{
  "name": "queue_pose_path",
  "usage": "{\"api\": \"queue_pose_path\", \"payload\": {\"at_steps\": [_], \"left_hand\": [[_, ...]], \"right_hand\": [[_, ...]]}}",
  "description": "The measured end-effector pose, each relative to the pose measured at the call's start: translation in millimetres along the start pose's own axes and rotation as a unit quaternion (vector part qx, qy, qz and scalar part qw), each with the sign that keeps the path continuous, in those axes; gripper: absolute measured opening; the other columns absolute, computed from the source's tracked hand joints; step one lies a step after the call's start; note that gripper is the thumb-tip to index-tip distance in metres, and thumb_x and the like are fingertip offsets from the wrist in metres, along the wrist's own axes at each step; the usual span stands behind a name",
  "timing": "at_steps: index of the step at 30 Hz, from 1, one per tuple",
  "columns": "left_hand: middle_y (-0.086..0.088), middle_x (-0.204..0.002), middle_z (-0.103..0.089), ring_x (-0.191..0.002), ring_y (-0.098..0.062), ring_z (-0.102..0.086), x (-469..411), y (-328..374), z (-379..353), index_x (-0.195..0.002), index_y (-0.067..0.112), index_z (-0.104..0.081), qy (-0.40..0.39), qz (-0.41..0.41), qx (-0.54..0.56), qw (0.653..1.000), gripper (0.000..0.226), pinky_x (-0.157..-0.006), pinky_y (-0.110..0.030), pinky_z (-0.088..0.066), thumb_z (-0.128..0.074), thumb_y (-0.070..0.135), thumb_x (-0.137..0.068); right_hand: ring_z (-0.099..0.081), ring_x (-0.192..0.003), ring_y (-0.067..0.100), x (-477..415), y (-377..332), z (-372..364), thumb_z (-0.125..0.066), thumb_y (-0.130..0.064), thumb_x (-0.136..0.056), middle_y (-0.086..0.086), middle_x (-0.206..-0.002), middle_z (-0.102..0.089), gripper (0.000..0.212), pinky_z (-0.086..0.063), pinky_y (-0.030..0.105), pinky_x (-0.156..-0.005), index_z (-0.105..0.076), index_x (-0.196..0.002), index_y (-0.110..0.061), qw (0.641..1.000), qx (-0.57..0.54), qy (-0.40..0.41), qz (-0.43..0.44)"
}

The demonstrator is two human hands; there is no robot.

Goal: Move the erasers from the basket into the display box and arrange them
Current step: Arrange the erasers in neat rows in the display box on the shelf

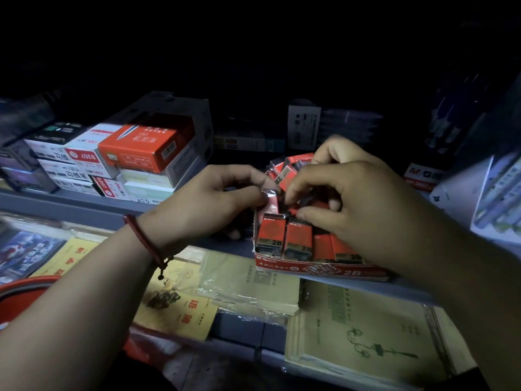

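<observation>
Arranging step: the left hand (214, 198) pinches one eraser (271, 203) in its fingers at the display box's (318, 270) rear left corner, while the right hand (352, 198) fingers clamp loose erasers (297, 161) mid-box at the shelf (84, 207) edge; next, seat each upright.

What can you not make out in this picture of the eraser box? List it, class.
Head view: the back rows of the display box, hidden by the right hand; how many erasers it holds is unknown.
Head view: the basket, cut off by the left edge; contents unseen.
Head view: the top of the picture, too dark.
</observation>
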State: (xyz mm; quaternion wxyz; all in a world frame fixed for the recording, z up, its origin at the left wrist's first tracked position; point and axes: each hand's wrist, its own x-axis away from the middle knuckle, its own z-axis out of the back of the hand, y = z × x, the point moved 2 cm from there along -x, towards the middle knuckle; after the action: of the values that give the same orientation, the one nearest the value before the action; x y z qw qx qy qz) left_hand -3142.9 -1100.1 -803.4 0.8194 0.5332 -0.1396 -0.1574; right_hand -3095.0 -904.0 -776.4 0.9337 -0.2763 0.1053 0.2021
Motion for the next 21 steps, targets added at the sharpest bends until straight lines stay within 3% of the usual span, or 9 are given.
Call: {"api": "queue_pose_path", "payload": {"at_steps": [3,6,8,11,16,21], "left_hand": [[-0.01,-0.081,-0.069,-0.064,-0.017,-0.06,2,2,1,-0.102,0.015,-0.074,-0.01,0.008,0.025,1.0,0.014,-0.051,-0.022,-0.053,-0.06,0.012,-0.099],[-0.019,-0.093,-0.069,-0.073,-0.021,-0.066,5,3,3,-0.105,0.01,-0.07,-0.019,-0.006,0.03,0.999,0.013,-0.064,-0.034,-0.06,-0.059,0.008,-0.098],[-0.019,-0.095,-0.066,-0.078,-0.021,-0.066,7,3,5,-0.104,0.007,-0.068,-0.021,-0.013,0.037,0.999,0.012,-0.069,-0.038,-0.061,-0.057,0.005,-0.098],[-0.012,-0.088,-0.064,-0.077,-0.019,-0.063,11,2,8,-0.096,0.009,-0.065,-0.027,-0.022,0.053,0.998,0.01,-0.063,-0.03,-0.059,-0.057,0.005,-0.098],[-0.007,-0.089,-0.065,-0.079,-0.018,-0.065,14,-2,12,-0.09,0.011,-0.066,-0.039,-0.044,0.065,0.996,0.009,-0.067,-0.032,-0.06,-0.07,0.019,-0.088],[-0.013,-0.089,-0.071,-0.071,-0.012,-0.068,16,-3,9,-0.096,0.003,-0.068,-0.019,-0.032,0.053,0.998,0.006,-0.06,-0.023,-0.057,-0.063,0.006,-0.094]], "right_hand": [[-0.051,-0.076,0.002,-6,-3,0,-0.081,-0.034,-0.079,-0.014,-0.1,-0.04,0.026,-0.05,0.03,-0.068,-0.063,-0.096,-0.042,0.999,0.052,-0.009,-0.001],[-0.055,-0.086,0.011,-8,-7,0,-0.079,-0.04,-0.079,-0.014,-0.103,-0.037,0.031,-0.053,0.043,-0.075,-0.059,-0.101,-0.046,0.997,0.07,-0.018,0.006],[-0.054,-0.083,0.012,-8,-7,0,-0.078,-0.041,-0.081,-0.013,-0.103,-0.034,0.034,-0.053,0.042,-0.073,-0.06,-0.108,-0.048,0.996,0.081,-0.023,0.012],[-0.049,-0.073,0.011,-5,-5,-2,-0.077,-0.038,-0.084,-0.009,-0.099,-0.031,0.036,-0.052,0.043,-0.066,-0.064,-0.117,-0.045,0.995,0.101,-0.012,0.018],[-0.047,-0.071,0.012,3,-1,-9,-0.066,-0.037,-0.089,-0.006,-0.093,-0.036,0.013,-0.052,0.041,-0.06,-0.072,-0.099,-0.031,0.994,0.092,0.053,0.025],[-0.054,-0.074,0.019,4,1,-13,-0.067,-0.035,-0.089,-0.004,-0.092,-0.041,0.013,-0.054,0.042,-0.062,-0.072,-0.099,-0.03,0.992,0.082,0.1,0.005]]}}
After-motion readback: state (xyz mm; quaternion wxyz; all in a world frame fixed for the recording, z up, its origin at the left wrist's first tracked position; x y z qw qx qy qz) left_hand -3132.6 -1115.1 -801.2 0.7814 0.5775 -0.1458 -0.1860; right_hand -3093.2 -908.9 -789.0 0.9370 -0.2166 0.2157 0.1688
